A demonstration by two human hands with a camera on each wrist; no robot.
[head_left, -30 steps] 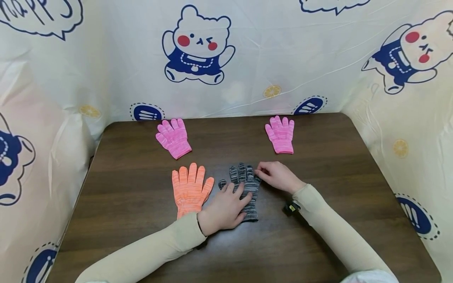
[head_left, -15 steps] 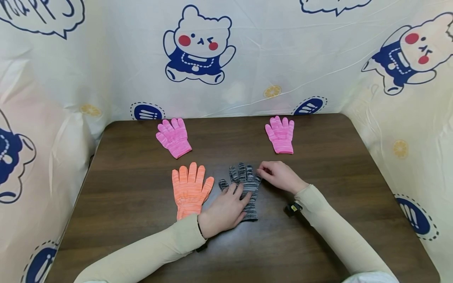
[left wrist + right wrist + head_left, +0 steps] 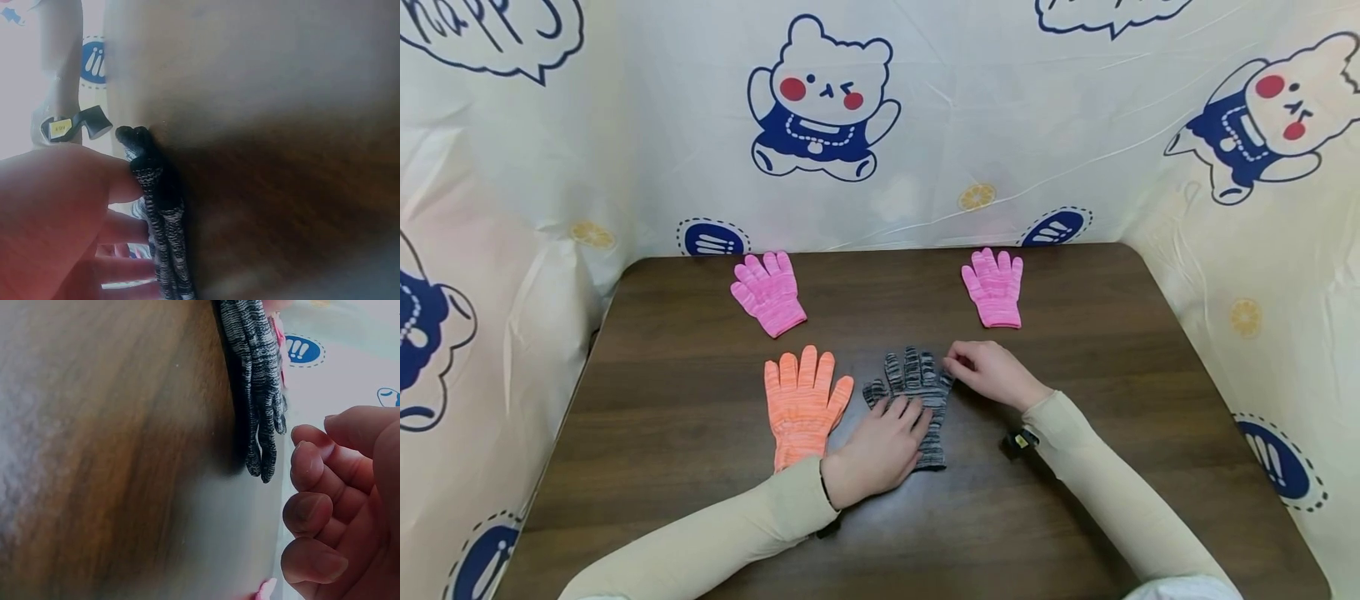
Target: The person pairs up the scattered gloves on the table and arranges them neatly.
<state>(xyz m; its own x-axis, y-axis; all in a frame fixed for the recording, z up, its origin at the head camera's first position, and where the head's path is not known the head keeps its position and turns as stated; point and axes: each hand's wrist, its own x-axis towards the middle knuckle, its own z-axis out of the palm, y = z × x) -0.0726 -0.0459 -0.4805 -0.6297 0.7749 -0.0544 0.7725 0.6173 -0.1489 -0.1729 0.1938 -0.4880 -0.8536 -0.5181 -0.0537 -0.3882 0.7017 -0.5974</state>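
Note:
A grey-black knit glove (image 3: 936, 421) lies on the table, fingers toward the back. My left hand (image 3: 872, 454) rests on its palm, fingers extended; in the left wrist view, fingertips (image 3: 134, 269) meet the ribbed cloth. My right hand (image 3: 992, 375) is at the glove's right-side finger. Seen from the right wrist, the fingers of that hand (image 3: 325, 506) are loosely curled, with nothing between them, beside the glove (image 3: 256, 381). Left of the grey glove lies an orange glove (image 3: 801, 404), its cuff partly behind my left sleeve.
Two pink gloves lie near the back edge, one pink glove (image 3: 769, 292) at left and the other pink glove (image 3: 996, 287) at right. A printed curtain (image 3: 925, 125) surrounds the brown table (image 3: 1075, 333) at the back and sides.
My left hand has slid slightly back toward me, its fingers closer together, baring more of the grey glove. The right hand has barely moved, and the other gloves lie as before.

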